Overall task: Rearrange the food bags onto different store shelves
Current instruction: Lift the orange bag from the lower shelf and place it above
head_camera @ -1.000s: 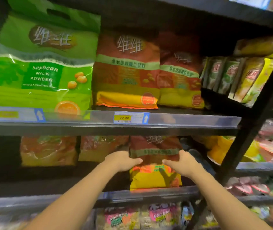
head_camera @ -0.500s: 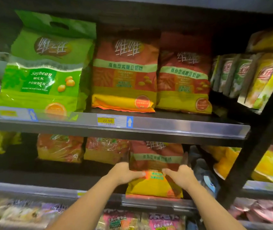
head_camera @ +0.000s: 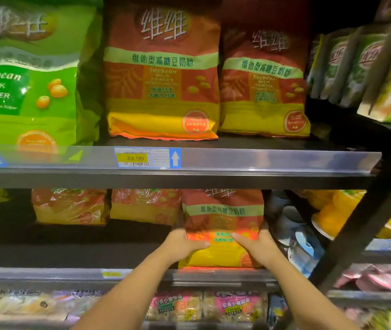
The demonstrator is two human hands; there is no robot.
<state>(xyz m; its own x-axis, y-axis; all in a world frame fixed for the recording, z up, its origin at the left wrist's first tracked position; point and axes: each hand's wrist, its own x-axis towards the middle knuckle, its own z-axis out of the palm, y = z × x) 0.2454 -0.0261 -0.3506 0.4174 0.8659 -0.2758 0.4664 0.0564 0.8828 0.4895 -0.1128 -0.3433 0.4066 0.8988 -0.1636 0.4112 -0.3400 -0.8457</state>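
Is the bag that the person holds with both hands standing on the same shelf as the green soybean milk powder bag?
No, the held bag stands one shelf below the green bag.

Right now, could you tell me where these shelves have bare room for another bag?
Middle shelf: a dark bare strip left of the held bag, in front of two orange bags. Upper shelf: crowded; only a narrow strip in front of the red bags.

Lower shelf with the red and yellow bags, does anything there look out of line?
Yes. The red-and-yellow bag gripped by the left hand and right hand stands at the lower shelf's front edge, well ahead of two similar bags set further back.
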